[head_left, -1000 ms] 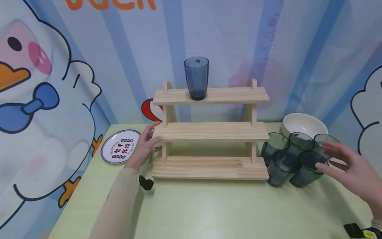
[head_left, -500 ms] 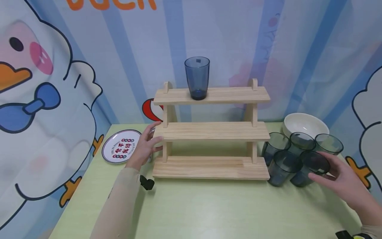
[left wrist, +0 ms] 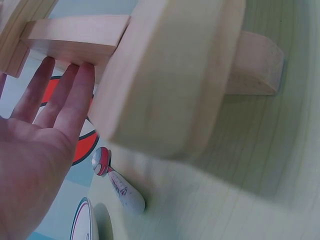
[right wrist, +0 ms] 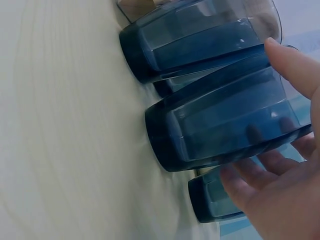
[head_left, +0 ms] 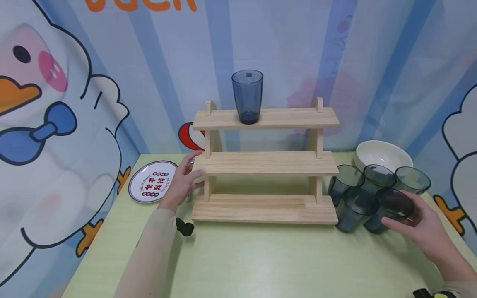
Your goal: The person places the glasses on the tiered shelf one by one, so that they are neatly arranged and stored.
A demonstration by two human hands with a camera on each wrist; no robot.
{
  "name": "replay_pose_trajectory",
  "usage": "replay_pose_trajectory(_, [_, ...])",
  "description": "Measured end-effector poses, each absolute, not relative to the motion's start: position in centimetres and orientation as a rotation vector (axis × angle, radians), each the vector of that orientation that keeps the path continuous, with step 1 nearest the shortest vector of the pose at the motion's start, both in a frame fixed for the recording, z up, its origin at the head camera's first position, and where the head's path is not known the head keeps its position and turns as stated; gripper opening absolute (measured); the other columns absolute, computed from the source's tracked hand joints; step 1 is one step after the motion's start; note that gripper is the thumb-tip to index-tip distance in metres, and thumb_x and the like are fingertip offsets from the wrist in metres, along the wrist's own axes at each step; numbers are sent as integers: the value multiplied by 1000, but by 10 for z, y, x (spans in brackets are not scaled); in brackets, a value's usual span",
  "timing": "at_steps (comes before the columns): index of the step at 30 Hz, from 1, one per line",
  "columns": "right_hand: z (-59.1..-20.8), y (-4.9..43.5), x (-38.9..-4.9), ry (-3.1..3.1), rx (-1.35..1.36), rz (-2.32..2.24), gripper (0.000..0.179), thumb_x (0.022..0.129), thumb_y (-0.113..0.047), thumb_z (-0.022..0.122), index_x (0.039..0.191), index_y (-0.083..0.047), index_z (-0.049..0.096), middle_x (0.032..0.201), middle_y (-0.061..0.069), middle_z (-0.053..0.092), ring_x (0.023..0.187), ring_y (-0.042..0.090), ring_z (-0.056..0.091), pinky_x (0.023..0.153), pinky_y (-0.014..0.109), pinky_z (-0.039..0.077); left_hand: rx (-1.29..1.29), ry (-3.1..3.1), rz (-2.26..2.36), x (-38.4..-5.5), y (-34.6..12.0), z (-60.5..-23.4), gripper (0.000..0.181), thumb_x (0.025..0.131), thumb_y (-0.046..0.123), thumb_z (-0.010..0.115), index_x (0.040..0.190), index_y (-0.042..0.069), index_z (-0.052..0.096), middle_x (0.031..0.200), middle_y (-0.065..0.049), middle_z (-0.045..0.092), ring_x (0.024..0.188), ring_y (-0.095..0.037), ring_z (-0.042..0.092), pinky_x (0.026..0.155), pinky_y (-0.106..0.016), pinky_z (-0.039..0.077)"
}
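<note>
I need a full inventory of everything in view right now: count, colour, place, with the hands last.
Smooth table: 1, pale green, beneath everything
Three-tier wooden shelf: 1, pale tan, standing on the table
Tapered see-through tumbler: 1, blue, upright on the top tier
Clustered see-through tumblers: 5, smoky blue, right of the shelf
Round glossy bowl: 1, white, behind the cluster
Round printed plate: 1, white with red characters, left of the shelf
Printed spoon: 1, white and red, near the shelf's left end
Cartoon-duck backdrop: 1, mainly blue and white, behind the table
Left hand: 1, beige-sleeved, touching the shelf's left side
Right hand: 1, beige-sleeved, holding the front-right tumbler
</note>
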State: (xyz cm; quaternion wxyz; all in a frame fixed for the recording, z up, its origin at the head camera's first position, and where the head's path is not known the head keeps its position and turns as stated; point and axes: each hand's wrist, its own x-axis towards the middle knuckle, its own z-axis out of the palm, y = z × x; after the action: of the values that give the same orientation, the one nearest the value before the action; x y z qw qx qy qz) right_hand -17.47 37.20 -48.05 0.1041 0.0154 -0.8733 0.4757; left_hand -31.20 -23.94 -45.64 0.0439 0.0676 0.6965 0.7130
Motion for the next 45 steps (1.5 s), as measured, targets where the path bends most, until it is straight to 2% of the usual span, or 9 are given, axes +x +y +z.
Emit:
replay_pose_trajectory(10, [-482,373,-174,-2555,31,1408,77,90,-10,84,155,-16,43,125,-27,50,108,-13,52,79,5,52,196,2143,2170,-313,-239,-457,65,103,12,65,161,28,39,167,-11,35,143,-40,44,106,-66,48])
replay_pose_trajectory(19, [-485,373,-169,-2554,-83,1353,80,88,-17,87,156,-16,45,125,-26,50,103,-14,51,77,5,52,196,2138,2171,-312,-238,-455,68,103,10,65,163,22,36,166,-13,36,143,-41,44,106,-67,47])
replay_pose_trajectory(27, [-481,374,-161,-2533,-90,1394,82,89,-11,84,159,-21,42,122,-29,48,104,-15,51,76,5,52,206,2128,2175,-313,-239,-456,67,103,10,65,162,24,38,165,-14,37,142,-41,44,106,-68,47])
replay_pose_trajectory(31, [-474,375,-157,-2500,-46,1383,79,89,-3,82,157,-21,45,123,-29,51,104,-15,52,75,5,52,202,2121,2181,-313,-240,-455,66,102,10,66,160,26,39,164,-15,37,142,-41,43,106,-68,47])
replay_pose_trajectory(37, [-463,376,-151,-2335,136,1458,79,87,19,72,156,-12,47,129,-22,60,111,-10,60,78,7,53,200,2111,2183,-313,-241,-455,69,103,10,65,163,21,34,164,-15,37,143,-41,43,107,-68,47])
replay_pose_trajectory(45, [-446,371,-152,-1968,338,1790,76,83,35,56,152,4,48,133,-4,65,116,3,64,91,7,50,198,2129,2169,-313,-241,-456,68,102,10,64,163,22,35,164,-15,37,143,-41,43,106,-68,47])
